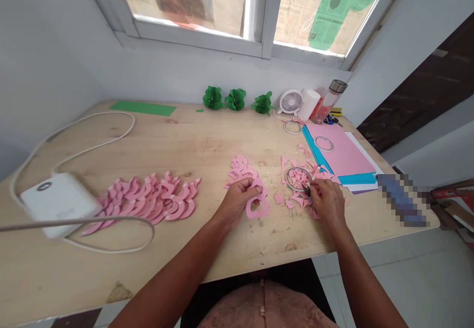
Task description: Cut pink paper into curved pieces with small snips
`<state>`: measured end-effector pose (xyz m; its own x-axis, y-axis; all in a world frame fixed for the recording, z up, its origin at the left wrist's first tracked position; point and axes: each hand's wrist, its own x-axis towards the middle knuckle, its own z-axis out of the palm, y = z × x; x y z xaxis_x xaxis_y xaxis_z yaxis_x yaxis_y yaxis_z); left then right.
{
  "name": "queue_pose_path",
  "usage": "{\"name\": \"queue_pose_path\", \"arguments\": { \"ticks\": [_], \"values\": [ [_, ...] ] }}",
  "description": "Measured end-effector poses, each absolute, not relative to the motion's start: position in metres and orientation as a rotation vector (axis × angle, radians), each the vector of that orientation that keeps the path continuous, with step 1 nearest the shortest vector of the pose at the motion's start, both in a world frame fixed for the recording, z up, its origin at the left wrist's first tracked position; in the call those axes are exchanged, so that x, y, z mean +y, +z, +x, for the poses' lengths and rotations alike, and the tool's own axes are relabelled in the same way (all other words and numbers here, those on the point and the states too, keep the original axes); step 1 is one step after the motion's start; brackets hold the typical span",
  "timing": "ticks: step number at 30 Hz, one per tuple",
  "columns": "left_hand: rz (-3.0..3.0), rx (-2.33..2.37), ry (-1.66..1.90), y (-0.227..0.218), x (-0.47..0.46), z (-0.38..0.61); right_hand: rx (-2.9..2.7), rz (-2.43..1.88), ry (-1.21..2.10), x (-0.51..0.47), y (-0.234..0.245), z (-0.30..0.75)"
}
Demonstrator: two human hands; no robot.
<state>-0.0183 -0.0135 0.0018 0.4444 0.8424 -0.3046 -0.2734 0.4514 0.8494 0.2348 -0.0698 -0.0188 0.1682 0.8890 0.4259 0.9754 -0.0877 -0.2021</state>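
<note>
My left hand (pixel 237 200) pinches a pink paper cutout (pixel 258 213), curved with a round opening, just above the table. Beside that hand lies a small group of curved pink paper pieces (pixel 239 165). My right hand (pixel 328 202) is closed at the edge of a narrow tape roll (pixel 288 177), which rests on a heap of pink paper scraps (pixel 304 200). A small dark object (pixel 307 189) shows at its fingertips, too hidden to name. Farther left, many pink cutouts (pixel 168 200) lie overlapping in rows, with pale strips on them.
A white power bank (pixel 61 202) with a looped cable sits at left. Green paper balls (pixel 235 99), a small fan (pixel 291 102) and a bottle (pixel 329 102) stand along the wall. Pink sheets (pixel 342 153) with another tape roll (pixel 324 144) lie right; a green strip (pixel 142 108) lies back left.
</note>
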Motion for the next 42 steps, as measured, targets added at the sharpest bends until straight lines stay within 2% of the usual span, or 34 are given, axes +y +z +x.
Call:
{"name": "queue_pose_path", "arguments": {
  "ticks": [17,33,38,42],
  "values": [
    [0.854,0.823,0.782,0.003,-0.014,-0.019,-1.654,-2.083,-0.385,-0.072,-0.019,0.22],
    [0.786,0.868,0.941,0.003,-0.011,-0.017,-1.624,-2.005,-0.433,-0.072,-0.033,0.219],
    [0.831,0.866,0.953,0.002,-0.011,-0.018,-1.51,-1.996,-0.331,-0.072,-0.025,0.218],
    [0.848,0.854,0.955,0.0,-0.012,-0.017,-1.378,-1.879,-0.038,-0.071,-0.006,0.197]
  ]
}}
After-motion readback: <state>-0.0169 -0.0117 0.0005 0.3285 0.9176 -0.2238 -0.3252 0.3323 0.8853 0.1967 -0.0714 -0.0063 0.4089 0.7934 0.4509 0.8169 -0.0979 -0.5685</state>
